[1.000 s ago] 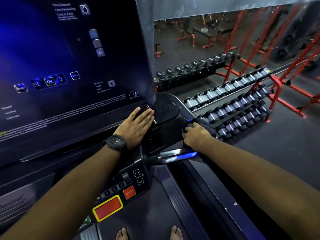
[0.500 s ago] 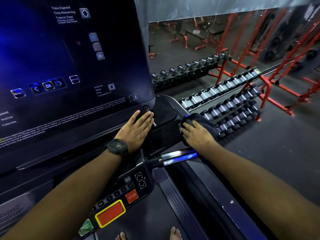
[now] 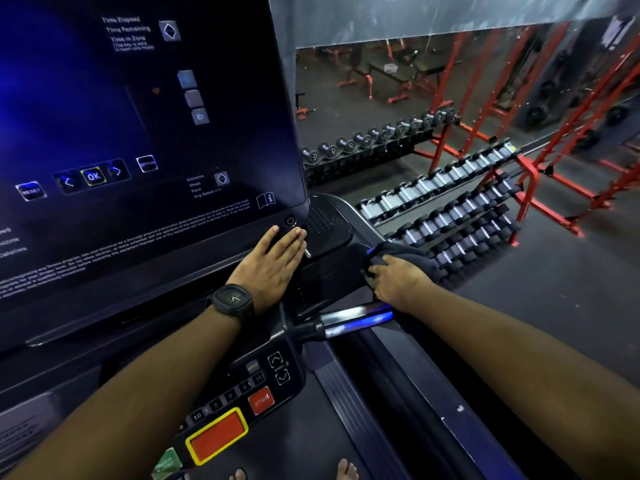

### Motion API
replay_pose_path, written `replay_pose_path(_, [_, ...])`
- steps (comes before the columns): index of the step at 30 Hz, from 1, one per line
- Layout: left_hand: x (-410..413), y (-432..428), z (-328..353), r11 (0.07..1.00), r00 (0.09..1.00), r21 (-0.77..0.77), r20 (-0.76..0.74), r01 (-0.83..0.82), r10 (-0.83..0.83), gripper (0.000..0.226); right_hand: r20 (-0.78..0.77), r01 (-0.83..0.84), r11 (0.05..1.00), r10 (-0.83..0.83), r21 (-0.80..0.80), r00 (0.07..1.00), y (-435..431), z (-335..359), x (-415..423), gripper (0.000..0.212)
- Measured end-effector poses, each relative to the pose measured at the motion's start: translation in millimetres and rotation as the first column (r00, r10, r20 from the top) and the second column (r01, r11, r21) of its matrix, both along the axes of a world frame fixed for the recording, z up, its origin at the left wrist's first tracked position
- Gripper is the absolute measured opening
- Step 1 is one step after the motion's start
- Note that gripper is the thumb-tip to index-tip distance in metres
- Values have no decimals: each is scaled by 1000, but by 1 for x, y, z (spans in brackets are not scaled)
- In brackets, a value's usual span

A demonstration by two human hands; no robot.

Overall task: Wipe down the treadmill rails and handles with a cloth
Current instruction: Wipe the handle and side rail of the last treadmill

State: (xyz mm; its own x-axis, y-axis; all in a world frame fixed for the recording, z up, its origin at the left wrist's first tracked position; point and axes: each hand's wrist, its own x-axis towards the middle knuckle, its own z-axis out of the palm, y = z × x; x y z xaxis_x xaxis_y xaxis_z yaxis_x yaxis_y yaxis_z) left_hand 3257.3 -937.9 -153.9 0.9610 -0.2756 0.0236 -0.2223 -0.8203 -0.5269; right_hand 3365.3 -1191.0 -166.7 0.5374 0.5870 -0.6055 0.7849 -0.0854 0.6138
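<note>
now, right hand (image 3: 398, 282) gripping cloth (image 3: 407, 253), dumbbells (image 3: 450, 216) beyond

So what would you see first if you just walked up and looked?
The huge treadmill screen glowing blue fills the upper left. Below it the left hand lies flat at the screen's bottom corner, while the right hand holds a dark cloth just to its right. Rows of dumbbells on red racks line the right.
</note>
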Motion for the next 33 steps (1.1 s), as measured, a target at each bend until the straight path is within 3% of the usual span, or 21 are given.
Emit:
replay_pose_path(3, [-1, -1, 0, 1000, 1000, 5, -4, 4, -4, 62, 5, 53, 996, -54, 69, 999, 9, 12, -1, 50])
replay_pose_path(5, [-1, -1, -1, 1000, 1000, -4, 4, 2, -2, 62, 23, 103, 960, -113, 259, 993, 8, 18, -3, 53])
replay_pose_path(8, [-1, 0, -1, 1000, 1000, -13, 2, -4, 4, 62, -67, 233, 777, -240, 585, 969, 8, 25, 0, 68])
replay_pose_path(10, [0, 0, -3, 1000, 1000, -25, 0, -9, 9, 62, -158, 295, 655, -262, 696, 952, 17, 24, -1, 77])
replay_pose_path(14, [-1, -2, -3, 999, 1000, -48, 6, -9, 10, 63, -231, 310, 500, -214, 808, 949, 46, 1, -13, 73])
replay_pose_path(20, [1, 2, -10, 999, 997, -30, 75, 25, -23, 63, -322, 427, 276, -354, 861, 878, 77, -12, 4, 72])
replay_pose_path(25, [1, 5, -17, 999, 993, -12, 106, 45, -43, 63, -275, 305, 259, -145, 916, 950, 73, -29, 1, 64])
replay_pose_path(27, [2, 5, -17, 998, 990, -22, 129, 56, -52, 63, -255, 283, 218, -147, 934, 956, 74, -30, 14, 56])
replay_pose_path(28, [3, 5, -18, 998, 990, -30, 133, 60, -55, 62, -287, 311, 122, -185, 942, 940, 78, -29, 21, 51])
replay_pose_path(29, [2, 6, -19, 997, 988, -41, 140, 67, -60, 62, -364, 367, -34, -239, 930, 900, 83, -26, 27, 45])
replay_pose_path(31, [2, 6, -22, 996, 987, -54, 146, 71, -62, 61, -591, 460, -401, -315, 792, 743, 94, -11, 34, 38])
replay_pose_path(32, [2, 5, -22, 996, 988, -58, 141, 66, -57, 62, -693, 473, -545, -317, 692, 648, 101, -3, 38, 37])
replay_pose_path(33, [3, 6, -22, 996, 990, -60, 129, 68, -60, 62, -753, 474, -621, -319, 625, 576, 109, 2, 39, 37])
